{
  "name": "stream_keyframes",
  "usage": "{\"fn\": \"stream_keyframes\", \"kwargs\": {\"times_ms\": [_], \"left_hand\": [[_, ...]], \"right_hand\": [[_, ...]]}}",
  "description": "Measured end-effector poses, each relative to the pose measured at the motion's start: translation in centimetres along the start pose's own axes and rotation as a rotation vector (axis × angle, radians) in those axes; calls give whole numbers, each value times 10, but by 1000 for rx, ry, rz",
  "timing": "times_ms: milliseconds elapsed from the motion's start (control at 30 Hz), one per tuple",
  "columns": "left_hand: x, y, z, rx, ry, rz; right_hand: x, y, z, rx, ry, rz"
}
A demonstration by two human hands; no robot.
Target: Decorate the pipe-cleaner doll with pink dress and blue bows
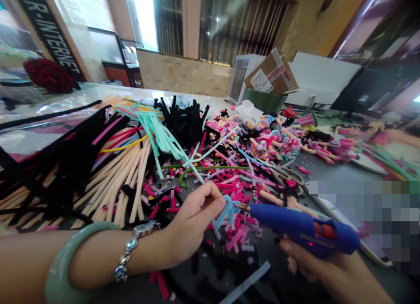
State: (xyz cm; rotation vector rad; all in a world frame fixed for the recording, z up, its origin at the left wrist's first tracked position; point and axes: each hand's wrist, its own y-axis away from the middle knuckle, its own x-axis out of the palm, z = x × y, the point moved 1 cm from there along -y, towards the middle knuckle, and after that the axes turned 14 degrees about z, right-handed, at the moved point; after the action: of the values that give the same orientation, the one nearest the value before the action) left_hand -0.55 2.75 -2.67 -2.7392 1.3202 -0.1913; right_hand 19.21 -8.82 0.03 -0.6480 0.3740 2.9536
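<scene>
Thumb and fingers of my left hand (193, 223) pinch a small light blue pipe-cleaner bow (229, 210) above the dark tabletop. My right hand (323, 267) is wrapped round the grip of a blue hot glue gun (295, 227), with a red light lit on its side. The gun's nozzle points left and meets the bow's right side; whether it touches cannot be made out. Below and behind the bow lie short pink pipe-cleaner offcuts (238, 238). A pale strip (246, 284) lies nearer to me, between my forearms.
Bundles of beige (121, 186), mint (164, 131) and black pipe cleaners (183, 120) spread at the left. Scissors (292, 175) lie behind the glue gun. Small pink pipe-cleaner dolls (275, 135) pile up further right. A cardboard box (272, 72) rests on a green bin at the back.
</scene>
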Motion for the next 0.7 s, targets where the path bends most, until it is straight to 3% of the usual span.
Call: {"fn": "stream_keyframes", "kwargs": {"times_ms": [167,333,700], "left_hand": [[0,1,0,4,3,10],[1,0,-1,-9,5,20],[-1,-1,2,8,6,-13]], "right_hand": [[-3,0,-2,-2,36,-38],[-2,-1,3,-40,45,29],[6,3,0,-27,-38,-157]]}}
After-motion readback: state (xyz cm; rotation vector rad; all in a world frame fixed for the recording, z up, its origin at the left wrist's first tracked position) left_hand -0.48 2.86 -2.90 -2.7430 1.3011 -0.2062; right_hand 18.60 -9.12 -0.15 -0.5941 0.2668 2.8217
